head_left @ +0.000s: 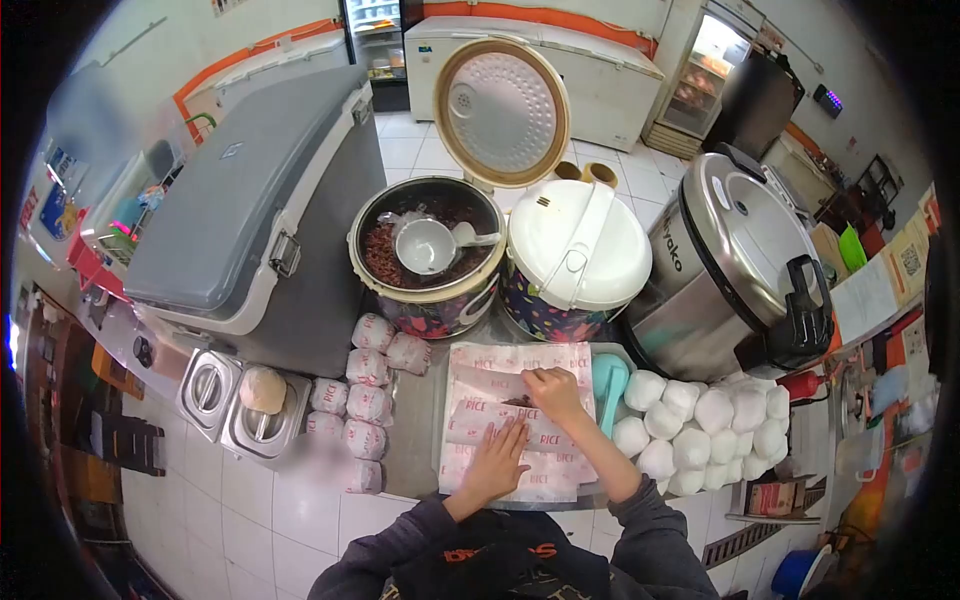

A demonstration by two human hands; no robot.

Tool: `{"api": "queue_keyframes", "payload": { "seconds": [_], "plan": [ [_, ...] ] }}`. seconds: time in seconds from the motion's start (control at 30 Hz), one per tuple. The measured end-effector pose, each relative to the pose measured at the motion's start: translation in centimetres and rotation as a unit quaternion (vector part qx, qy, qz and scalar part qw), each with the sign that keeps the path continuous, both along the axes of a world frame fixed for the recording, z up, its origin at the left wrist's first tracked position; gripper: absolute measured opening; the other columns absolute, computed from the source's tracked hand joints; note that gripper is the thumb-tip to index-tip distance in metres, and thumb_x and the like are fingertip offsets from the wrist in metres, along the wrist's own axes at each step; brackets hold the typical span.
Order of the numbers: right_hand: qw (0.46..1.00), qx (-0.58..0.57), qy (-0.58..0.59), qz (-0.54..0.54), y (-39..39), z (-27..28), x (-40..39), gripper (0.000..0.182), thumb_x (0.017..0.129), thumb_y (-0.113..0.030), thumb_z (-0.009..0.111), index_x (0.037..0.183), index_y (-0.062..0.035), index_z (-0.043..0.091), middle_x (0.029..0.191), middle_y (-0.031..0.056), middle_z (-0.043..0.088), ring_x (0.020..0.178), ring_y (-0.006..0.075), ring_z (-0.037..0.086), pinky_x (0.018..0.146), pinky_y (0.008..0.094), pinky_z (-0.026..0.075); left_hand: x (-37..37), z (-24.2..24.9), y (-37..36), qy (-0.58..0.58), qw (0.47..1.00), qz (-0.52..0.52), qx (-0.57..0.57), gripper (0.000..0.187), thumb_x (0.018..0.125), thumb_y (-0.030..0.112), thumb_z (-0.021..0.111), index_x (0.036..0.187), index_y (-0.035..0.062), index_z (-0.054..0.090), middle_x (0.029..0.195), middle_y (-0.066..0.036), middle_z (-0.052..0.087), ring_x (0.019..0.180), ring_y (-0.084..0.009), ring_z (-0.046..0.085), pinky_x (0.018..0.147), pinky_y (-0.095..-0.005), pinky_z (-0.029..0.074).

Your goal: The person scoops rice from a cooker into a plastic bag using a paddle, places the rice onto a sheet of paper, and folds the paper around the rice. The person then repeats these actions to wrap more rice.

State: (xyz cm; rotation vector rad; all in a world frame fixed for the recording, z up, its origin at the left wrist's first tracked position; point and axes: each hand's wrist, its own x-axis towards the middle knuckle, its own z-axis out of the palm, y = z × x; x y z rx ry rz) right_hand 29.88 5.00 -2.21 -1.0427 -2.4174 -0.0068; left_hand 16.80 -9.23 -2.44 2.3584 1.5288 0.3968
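Printed rice paper sheets (pixel 555 480) lie on a metal tray (pixel 410 450) in front of me. My left hand (pixel 495 462) rests on the paper with its fingers spread. My right hand (pixel 553 393) has its fingers bent round the paper's upper part, pinching it. Between the hands a little dark food (pixel 520 401) shows, partly covered by a paper flap. Wrapped rice packets (pixel 368 403) sit left of the sheets. White rounded bundles (pixel 690 450) are piled on the right, beside a teal utensil (pixel 608 385).
An open cooker (pixel 425 295) of dark rice holds a ladle (pixel 424 247). Next to it stand a closed white-lidded cooker (pixel 578 245) and a large steel cooker (pixel 735 260). A grey cooler (pixel 250 190) and lidded metal containers (pixel 240 395) are at the left.
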Motion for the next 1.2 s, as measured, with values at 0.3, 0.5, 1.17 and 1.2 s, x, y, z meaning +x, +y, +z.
{"api": "queue_keyframes", "payload": {
  "seconds": [0.3, 0.5, 1.17, 1.2],
  "plan": [
    [0.997, -0.004, 0.062, 0.034, -2.0, 2.1, 0.1, 0.006, 0.062, -0.008, 0.059, 0.068, -0.0079, 0.059, 0.079, 0.0038, 0.059, 0.067, 0.0202, 0.059, 0.058, 0.0307, 0.048, -0.2, 0.0, 0.1, -0.010, 1.000, 0.005, -0.009, 0.069, 0.075, 0.031, 0.056, 0.131, 0.0005, 0.030, 0.140, -0.015, 0.022, 0.130, -0.0297, 0.019, 0.104, -0.0493, 0.014],
    [0.997, -0.040, 0.059, 0.022, -6.0, 2.0, 0.5, 0.008, 0.061, -0.009, 0.059, 0.069, -0.0073, 0.059, 0.078, 0.0036, 0.057, 0.068, 0.0201, 0.059, 0.059, 0.0305, 0.048, -0.5, -0.8, 0.3, -0.004, 1.000, 0.006, -0.008, 0.063, 0.075, 0.032, 0.056, 0.126, 0.0012, 0.037, 0.133, -0.015, 0.032, 0.127, -0.0313, 0.024, 0.104, -0.0502, 0.014],
    [0.998, -0.057, 0.022, 0.018, -9.6, -1.4, 0.6, 0.027, 0.062, -0.007, 0.062, 0.088, -0.0004, 0.061, 0.099, 0.0097, 0.059, 0.096, 0.0232, 0.057, 0.079, 0.0328, 0.047, -3.4, 1.6, 2.3, -0.045, 0.991, -0.049, 0.114, 0.038, 0.073, 0.015, 0.054, 0.108, 0.0003, 0.051, 0.110, -0.013, 0.051, 0.105, -0.0287, 0.048, 0.093, -0.0417, 0.035],
    [0.997, -0.063, 0.028, 0.022, -9.6, -1.1, 0.7, 0.028, 0.062, -0.008, 0.062, 0.090, -0.0002, 0.061, 0.100, 0.0102, 0.059, 0.097, 0.0235, 0.056, 0.081, 0.0334, 0.046, -3.8, 0.1, 2.5, -0.048, 0.992, -0.056, 0.104, 0.038, 0.073, 0.016, 0.056, 0.108, 0.0006, 0.051, 0.111, -0.013, 0.051, 0.104, -0.0295, 0.048, 0.091, -0.0406, 0.036]
  ]
}}
